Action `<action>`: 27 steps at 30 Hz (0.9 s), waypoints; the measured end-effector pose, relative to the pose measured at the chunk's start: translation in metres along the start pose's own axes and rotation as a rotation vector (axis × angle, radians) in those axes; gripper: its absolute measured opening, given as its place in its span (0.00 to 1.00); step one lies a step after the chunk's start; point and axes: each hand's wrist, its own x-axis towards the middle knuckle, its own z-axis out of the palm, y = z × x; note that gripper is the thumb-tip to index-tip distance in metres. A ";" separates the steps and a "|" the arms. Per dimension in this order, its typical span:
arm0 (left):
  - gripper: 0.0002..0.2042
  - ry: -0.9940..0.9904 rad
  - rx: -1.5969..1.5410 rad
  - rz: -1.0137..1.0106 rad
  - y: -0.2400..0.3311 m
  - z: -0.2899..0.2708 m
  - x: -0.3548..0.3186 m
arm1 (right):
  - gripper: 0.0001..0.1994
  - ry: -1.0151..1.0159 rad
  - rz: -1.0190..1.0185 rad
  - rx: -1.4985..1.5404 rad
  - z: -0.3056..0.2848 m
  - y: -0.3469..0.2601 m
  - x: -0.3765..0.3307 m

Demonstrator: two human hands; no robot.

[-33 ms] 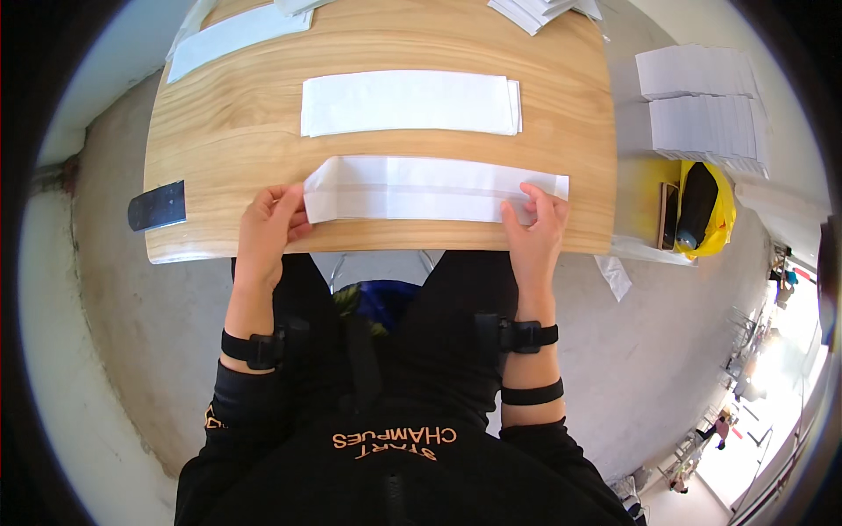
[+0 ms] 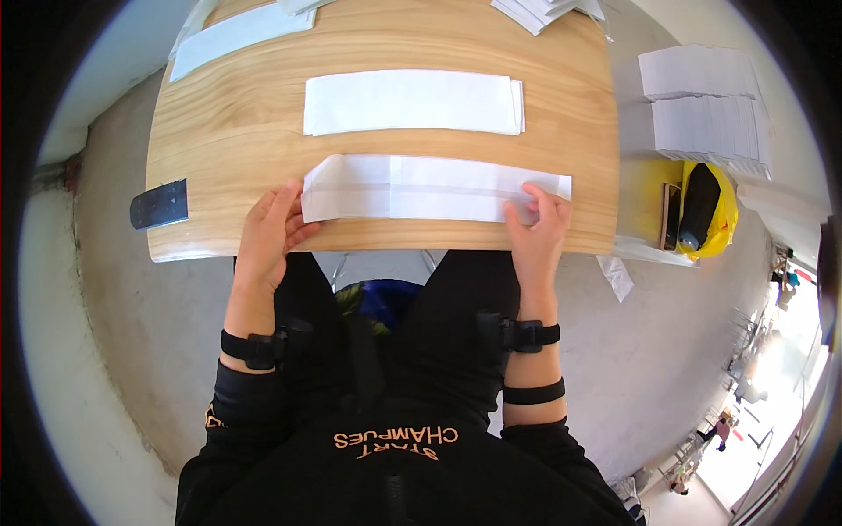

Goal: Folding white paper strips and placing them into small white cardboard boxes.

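Observation:
A long, flat strip of folded white paper lies across the near part of the table, with a faint band along its length and a crease left of its middle. Its left end flares at an angle. My left hand is closed at that end, thumb above and fingers curled at the edge. Over the right end, my right hand touches the paper with thumb and index finger apart; its other fingers are curled and partly hidden. Beyond the strip lies a small stack of similar white paper strips.
More white paper sits at the far left and in a far-right pile. A dark phone-like slab overhangs the left edge. On the right are stacked white papers and a yellow bag with a dark bottle.

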 end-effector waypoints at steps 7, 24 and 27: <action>0.15 0.015 -0.155 -0.011 -0.001 0.003 0.003 | 0.20 -0.037 0.056 -0.016 0.000 -0.002 0.001; 0.10 0.048 0.069 0.106 -0.012 -0.002 0.005 | 0.22 -0.015 0.004 -0.074 0.000 0.000 0.001; 0.10 0.045 0.067 0.117 -0.012 -0.004 0.004 | 0.21 0.021 -0.044 -0.084 0.000 -0.006 0.001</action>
